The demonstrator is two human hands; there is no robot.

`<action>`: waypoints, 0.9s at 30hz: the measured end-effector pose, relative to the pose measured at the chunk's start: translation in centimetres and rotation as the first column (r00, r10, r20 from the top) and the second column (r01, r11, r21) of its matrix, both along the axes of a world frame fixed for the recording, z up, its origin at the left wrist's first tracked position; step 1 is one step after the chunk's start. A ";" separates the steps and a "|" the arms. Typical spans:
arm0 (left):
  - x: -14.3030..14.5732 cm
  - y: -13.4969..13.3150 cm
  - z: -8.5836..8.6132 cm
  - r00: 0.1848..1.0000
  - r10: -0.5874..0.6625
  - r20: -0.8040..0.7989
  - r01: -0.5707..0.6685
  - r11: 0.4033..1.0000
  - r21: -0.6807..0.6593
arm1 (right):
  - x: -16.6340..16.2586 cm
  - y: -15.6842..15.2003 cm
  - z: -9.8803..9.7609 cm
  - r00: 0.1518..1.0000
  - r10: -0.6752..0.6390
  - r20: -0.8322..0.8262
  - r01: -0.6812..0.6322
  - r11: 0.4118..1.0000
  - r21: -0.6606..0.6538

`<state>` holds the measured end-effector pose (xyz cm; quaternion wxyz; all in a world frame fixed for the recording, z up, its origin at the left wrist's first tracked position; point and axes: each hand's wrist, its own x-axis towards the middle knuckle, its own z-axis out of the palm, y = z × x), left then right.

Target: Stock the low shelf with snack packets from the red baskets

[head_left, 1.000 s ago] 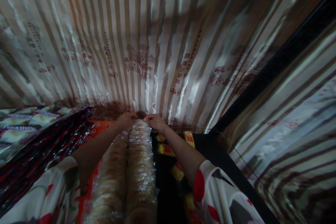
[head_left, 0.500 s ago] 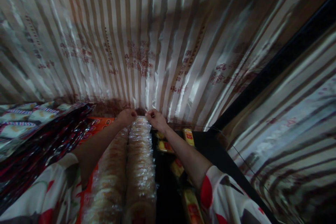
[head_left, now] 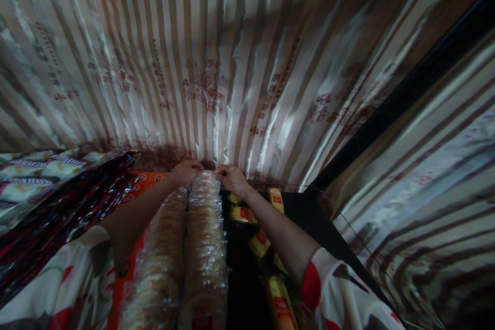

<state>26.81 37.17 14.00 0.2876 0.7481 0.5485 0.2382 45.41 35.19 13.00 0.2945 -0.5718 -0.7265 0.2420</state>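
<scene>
Both my arms reach forward to the far end of a long row of round biscuits in clear wrappers (head_left: 206, 247). My left hand (head_left: 186, 171) is curled over the far end of that row from the left side. Opposite it, my right hand (head_left: 231, 178) pinches the same end from the right. A second row of wrapped biscuits (head_left: 162, 258) lies alongside on the left, under my left forearm. What exactly the fingers grip is dim.
Striped shiny wrapping film (head_left: 216, 62) with red print fills the back and right. Dark red and green snack packets (head_left: 46, 185) are piled on the left, orange packaging (head_left: 145, 181) beside them. Small yellow packets (head_left: 270, 247) lie on a dark surface under my right arm.
Both hands stay at the far end of the biscuit row with only small shifts. The view has tilted slightly, showing more yellow packets below my right arm.
</scene>
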 end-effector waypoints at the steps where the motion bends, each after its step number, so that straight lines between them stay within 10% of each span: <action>1: -0.1 0.0 0.1 1.000 -0.010 -0.005 0.010 1.000 -0.005 | -0.1 -0.1 0.1 1.000 -0.021 0.003 0.021 1.000 0.007; 14: 0.4 -1.0 1.4 0.980 0.042 -0.196 -0.028 0.997 0.070 | -0.1 -1.6 1.4 0.972 -0.211 0.106 0.202 0.975 0.095; 21: 0.1 -1.0 1.4 0.973 0.048 -0.226 -0.033 0.997 0.070 | 0.8 -2.4 0.7 0.996 0.075 0.056 -0.072 0.996 -0.047; 27: -0.1 -1.3 2.0 0.972 0.036 -0.231 -0.024 0.998 0.055 | -0.5 -2.7 1.0 0.999 -0.014 0.039 0.012 0.999 0.031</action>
